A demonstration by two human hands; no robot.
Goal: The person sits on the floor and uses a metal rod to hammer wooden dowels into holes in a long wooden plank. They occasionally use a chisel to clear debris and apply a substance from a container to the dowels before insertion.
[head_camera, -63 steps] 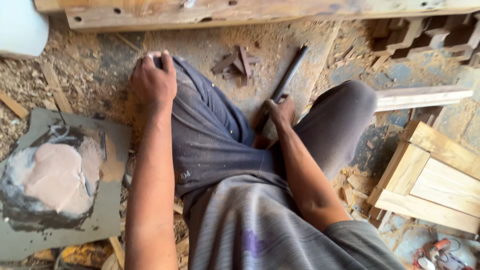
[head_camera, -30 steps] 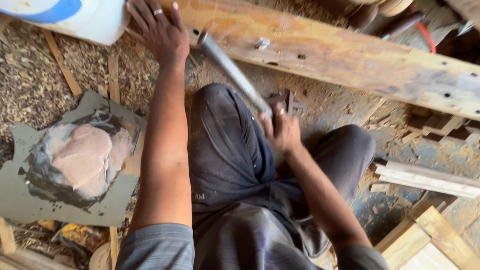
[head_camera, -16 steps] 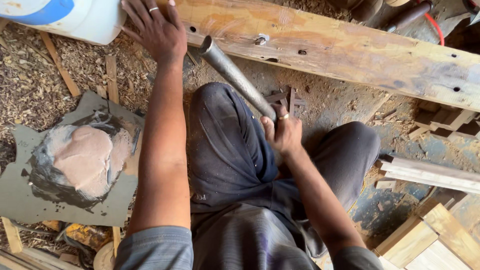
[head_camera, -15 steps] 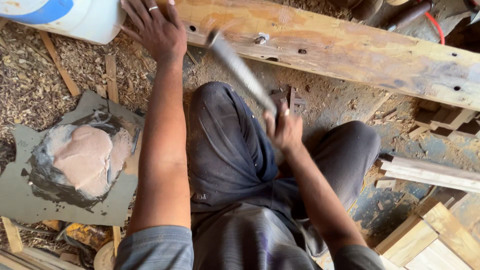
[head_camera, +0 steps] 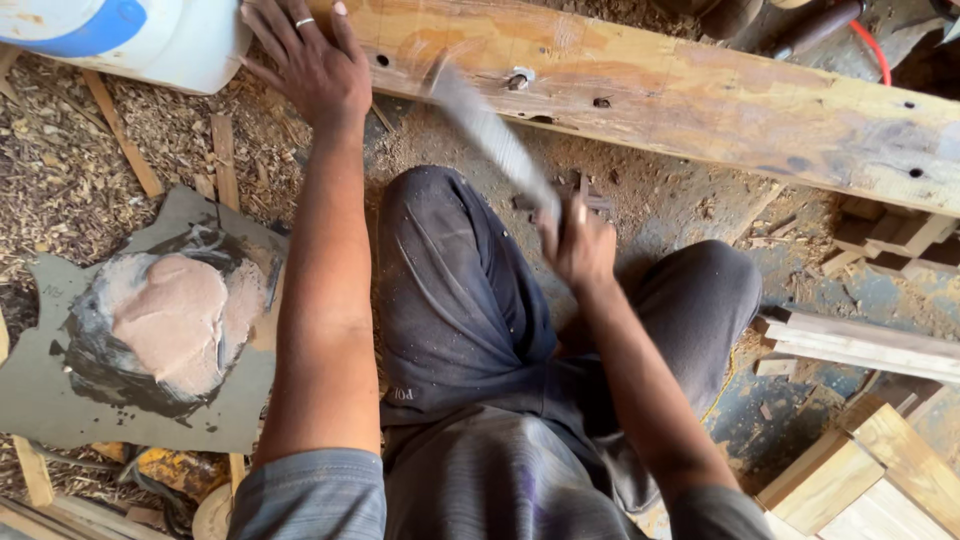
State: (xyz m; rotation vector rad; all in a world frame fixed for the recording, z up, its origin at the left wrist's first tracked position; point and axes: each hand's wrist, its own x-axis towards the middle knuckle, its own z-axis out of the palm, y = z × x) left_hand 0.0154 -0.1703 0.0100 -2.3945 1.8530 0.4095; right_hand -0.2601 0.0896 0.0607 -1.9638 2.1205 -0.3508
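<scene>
Two hands working close: left hand [head_camera: 312, 62] lying flat, fingers spread, on the plank [head_camera: 700, 95] on the floor, right hand [head_camera: 578, 245] gripping a blurred metal bar [head_camera: 492, 135] aimed near the bolt [head_camera: 518, 79], risking a glancing blow onto those fingers.

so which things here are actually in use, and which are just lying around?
In use:
left hand pressed on the long holed wooden plank
right hand gripping a blurred grey metal bar

Lying about:
grey board with pinkish paste
white and blue container
pale wood offcuts
</scene>
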